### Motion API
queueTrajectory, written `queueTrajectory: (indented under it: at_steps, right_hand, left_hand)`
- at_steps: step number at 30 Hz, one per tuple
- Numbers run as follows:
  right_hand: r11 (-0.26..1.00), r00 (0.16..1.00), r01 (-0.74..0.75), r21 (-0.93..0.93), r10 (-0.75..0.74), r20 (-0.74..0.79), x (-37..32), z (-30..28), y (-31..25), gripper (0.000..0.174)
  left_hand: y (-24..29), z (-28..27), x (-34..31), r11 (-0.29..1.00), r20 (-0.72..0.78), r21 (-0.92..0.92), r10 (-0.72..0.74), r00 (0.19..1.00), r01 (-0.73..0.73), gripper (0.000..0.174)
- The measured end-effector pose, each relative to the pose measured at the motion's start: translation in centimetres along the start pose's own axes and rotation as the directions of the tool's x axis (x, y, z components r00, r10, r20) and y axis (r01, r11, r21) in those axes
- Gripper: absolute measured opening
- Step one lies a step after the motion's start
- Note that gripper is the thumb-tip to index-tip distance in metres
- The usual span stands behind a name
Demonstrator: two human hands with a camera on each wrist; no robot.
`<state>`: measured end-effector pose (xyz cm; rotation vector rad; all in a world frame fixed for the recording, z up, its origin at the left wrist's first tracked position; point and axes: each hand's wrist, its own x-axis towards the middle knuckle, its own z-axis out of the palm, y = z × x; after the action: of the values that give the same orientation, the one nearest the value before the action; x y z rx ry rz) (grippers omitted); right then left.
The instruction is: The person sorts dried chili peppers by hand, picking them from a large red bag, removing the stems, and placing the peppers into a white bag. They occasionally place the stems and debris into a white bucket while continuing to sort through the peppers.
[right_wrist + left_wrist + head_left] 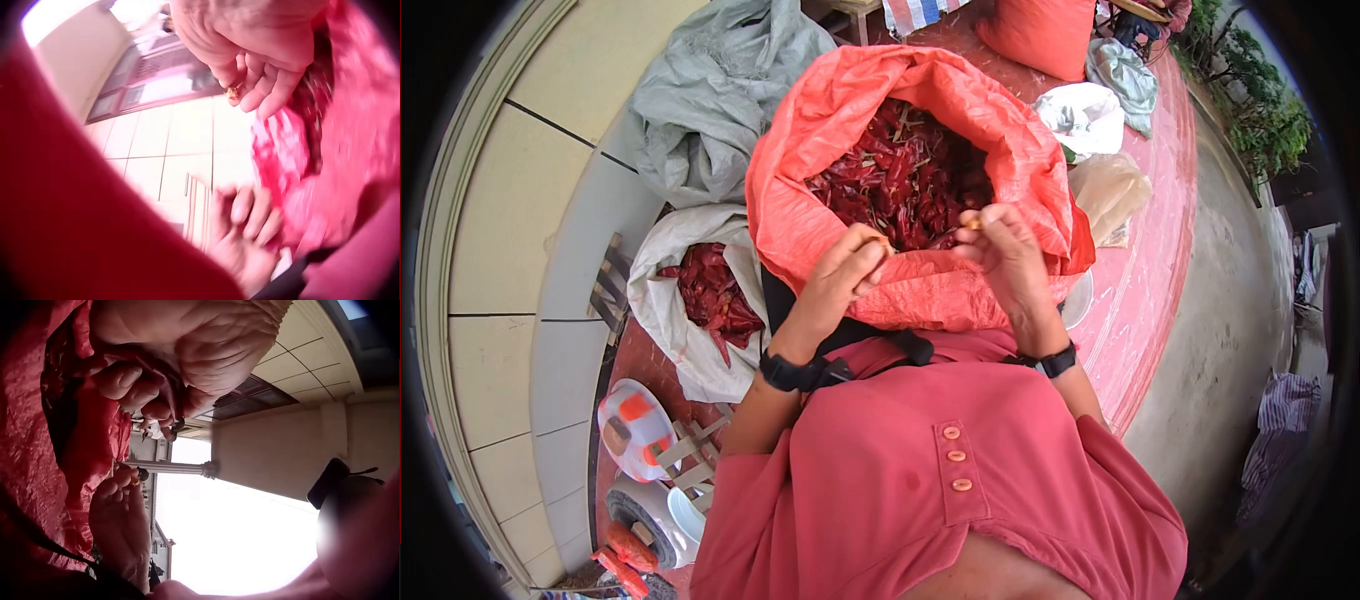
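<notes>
As left hand [845,275] grips chilli [886,241], right hand [1003,252] pinches stem [975,225], perhaps crosswise

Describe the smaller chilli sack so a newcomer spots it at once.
Find the big orange sack of dried red chillies before the person. Beside it, on the person's left, sits a lower white sack. Unlike the crumpled grey sack behind, it lies open showing chillies.

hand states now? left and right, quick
Left hand: curled round a dark red chili piece.
Right hand: pinches a small yellowish bit at its fingertips.
</notes>
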<state>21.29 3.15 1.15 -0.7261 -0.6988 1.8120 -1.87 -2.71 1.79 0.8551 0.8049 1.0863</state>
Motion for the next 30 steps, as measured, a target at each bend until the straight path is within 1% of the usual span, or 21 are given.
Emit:
queueTrajectory:
  at_steps: [1, 2, 3, 5, 6, 7, 8, 9, 11, 12, 14, 15, 18, 19, 21, 22, 23, 25, 27, 28, 30]
  right_hand:
    - [0.96, 0.983, 0.15, -0.235, -0.17, -0.066, -0.4, -0.6, -1.6, 0.006]
    - [0.849, 0.929, 0.278, -0.45, -0.356, -0.098, -1.2, -1.1, -3.0, 0.005]
    - [0.721, 0.835, 0.394, -0.57, -0.54, -0.106, -1.8, -2.2, -3.9, 0.005]
    - [0.492, 0.683, 0.418, -0.764, -0.724, -0.092, -2.9, -6.9, -5.5, 0.008]
    - [0.477, 0.643, 0.387, -0.789, -0.753, -0.14, -3.4, -9.1, -6.0, 0.009]
    - [0.469, 0.605, 0.352, -0.81, -0.775, -0.185, -3.8, -11.3, -6.2, 0.011]
    - [0.501, 0.628, 0.262, -0.825, -0.738, -0.249, -4.1, -14.0, -6.2, 0.011]
    - [0.523, 0.641, 0.169, -0.835, -0.703, -0.31, -4.5, -16.6, -6.1, 0.012]
    - [0.583, 0.681, 0.001, -0.812, -0.595, -0.426, -4.8, -20.9, -5.5, 0.013]
    - [0.625, 0.688, -0.01, -0.781, -0.562, -0.459, -4.7, -23.5, -5.0, 0.014]
    - [0.64, 0.693, -0.1, -0.762, -0.505, -0.514, -4.6, -25.1, -4.6, 0.015]
    - [0.645, 0.689, -0.145, -0.751, -0.479, -0.544, -4.6, -25.5, -4.4, 0.015]
    - [0.696, 0.693, -0.178, -0.696, -0.414, -0.591, -4.5, -26.0, -4.1, 0.016]
    - [0.713, 0.697, -0.181, -0.677, -0.393, -0.6, -4.6, -26.2, -4.1, 0.016]
    - [0.752, 0.768, -0.178, -0.635, -0.297, -0.568, -5.0, -26.1, -4.4, 0.016]
    - [0.769, 0.802, -0.182, -0.613, -0.245, -0.545, -5.2, -25.7, -4.6, 0.016]
    - [0.761, 0.809, -0.183, -0.623, -0.243, -0.535, -5.3, -25.3, -4.7, 0.015]
    - [0.746, 0.828, -0.179, -0.642, -0.238, -0.508, -5.3, -24.3, -4.8, 0.014]
    - [0.754, 0.828, -0.179, -0.632, -0.231, -0.51, -5.4, -23.2, -5.4, 0.014]
    - [0.759, 0.829, -0.175, -0.627, -0.23, -0.51, -5.3, -22.9, -5.4, 0.014]
    - [0.797, 0.825, -0.164, -0.581, -0.212, -0.524, -5.0, -23.3, -5.1, 0.014]
  left_hand:
    - [1.8, -0.2, -1.8, 0.971, -0.134, 0.227, 0.113, 0.985, -0.08, 0.018]
    - [2.4, -1.0, -2.9, 0.928, -0.254, 0.336, 0.256, 0.933, -0.163, 0.019]
    - [2.9, -2.1, -3.8, 0.864, -0.352, 0.452, 0.401, 0.846, -0.222, 0.02]
    - [3.3, -6.2, -6.1, 0.822, -0.504, 0.531, 0.502, 0.703, -0.206, 0.021]
    - [3.2, -7.9, -7.3, 0.854, -0.628, 0.509, 0.454, 0.633, -0.107, 0.021]
    - [2.8, -10.0, -8.5, 0.881, -0.741, 0.472, 0.403, 0.537, -0.009, 0.021]
    - [1.0, -13.9, -9.7, 0.826, -0.719, 0.564, 0.49, 0.493, 0.0, 0.02]
    - [-0.5, -16.8, -10.7, 0.817, -0.721, 0.577, 0.506, 0.473, 0.004, 0.019]
    - [-2.6, -20.5, -12.5, 0.801, -0.747, 0.59, 0.497, 0.441, 0.099, 0.021]
    - [-3.5, -22.0, -13.1, 0.829, -0.773, 0.553, 0.473, 0.424, 0.084, 0.022]
    - [-5.0, -24.6, -13.8, 0.879, -0.815, 0.474, 0.42, 0.4, 0.043, 0.024]
    - [-5.5, -25.7, -13.9, 0.893, -0.836, 0.449, 0.406, 0.368, 0.036, 0.025]
    - [-6.6, -27.7, -14.2, 0.927, -0.892, 0.374, 0.367, 0.264, -0.025, 0.03]
    - [-6.7, -28.1, -14.2, 0.946, -0.919, 0.323, 0.308, 0.245, 0.02, 0.03]
    - [-7.2, -29.0, -14.3, 0.972, -0.964, 0.206, 0.183, 0.192, 0.109, 0.031]
    - [-8.1, -29.4, -14.4, 0.974, -0.964, 0.196, 0.17, 0.204, 0.112, 0.03]
    - [-9.3, -29.4, -14.8, 0.96, -0.993, 0.11, 0.094, 0.074, 0.259, 0.031]
    - [-11.5, -26.9, -13.9, 0.864, -0.976, -0.114, -0.006, -0.216, 0.491, 0.034]
    - [-13.0, -25.1, -14.1, 0.694, -0.865, -0.378, -0.027, -0.502, 0.613, 0.039]
    - [-16.2, -27.4, -16.6, 0.469, -0.983, -0.179, -0.06, -0.171, 0.865, 0.049]
    - [-20.9, -29.2, -19.3, 0.508, -0.959, -0.138, -0.284, 0.015, 0.85, 0.067]
